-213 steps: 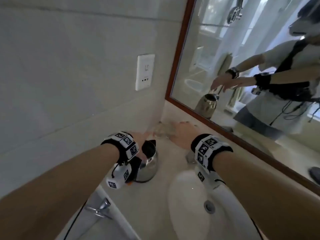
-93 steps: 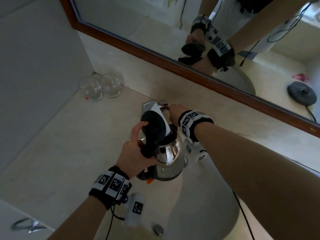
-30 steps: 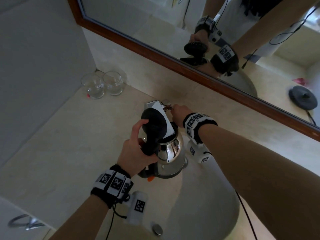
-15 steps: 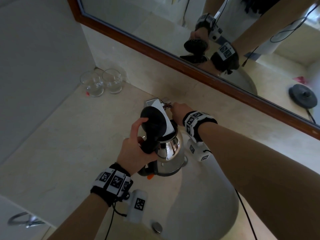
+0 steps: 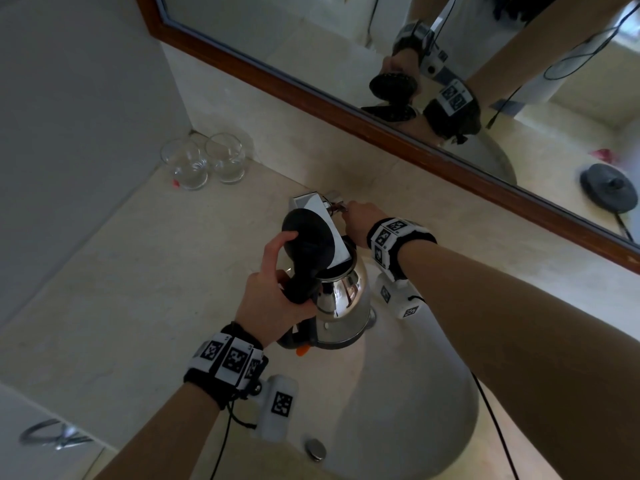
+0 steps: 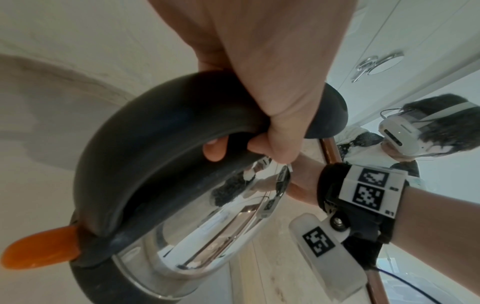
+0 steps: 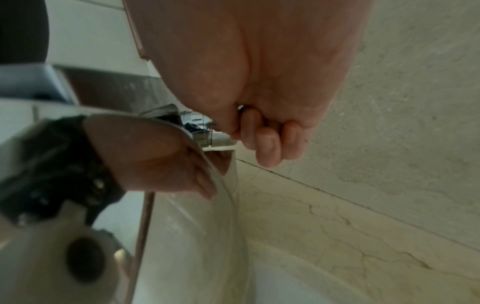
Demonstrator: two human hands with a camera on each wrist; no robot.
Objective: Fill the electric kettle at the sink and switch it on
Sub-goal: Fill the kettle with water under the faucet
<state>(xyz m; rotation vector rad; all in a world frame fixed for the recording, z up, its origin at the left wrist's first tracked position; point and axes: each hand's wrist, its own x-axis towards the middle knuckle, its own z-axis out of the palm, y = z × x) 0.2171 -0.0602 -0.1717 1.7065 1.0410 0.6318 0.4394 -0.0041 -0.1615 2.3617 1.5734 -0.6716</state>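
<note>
A shiny steel kettle (image 5: 341, 306) with a black handle (image 6: 161, 148) and an orange switch tab (image 6: 39, 251) hangs over the white sink basin (image 5: 408, 403). Its black lid (image 5: 308, 237) stands open under the flat chrome tap spout (image 5: 313, 211). My left hand (image 5: 273, 299) grips the handle, thumb resting on the raised lid. My right hand (image 5: 360, 220) reaches behind the kettle and pinches the small chrome tap lever (image 7: 218, 135) with curled fingers (image 7: 270, 142). Whether water is running cannot be told. The kettle's black base (image 5: 609, 187) shows only as a reflection in the mirror.
Two clear glasses (image 5: 204, 162) stand in the back left corner of the beige stone counter (image 5: 121, 289). A wood-framed mirror (image 5: 346, 109) runs along the back wall. A chrome drain knob (image 5: 316, 449) sits on the basin's near rim; a cabinet handle (image 5: 52, 436) is at lower left.
Almost nothing has moved over the last second: the kettle stays under the spout in my left hand and my right hand stays on the tap lever.
</note>
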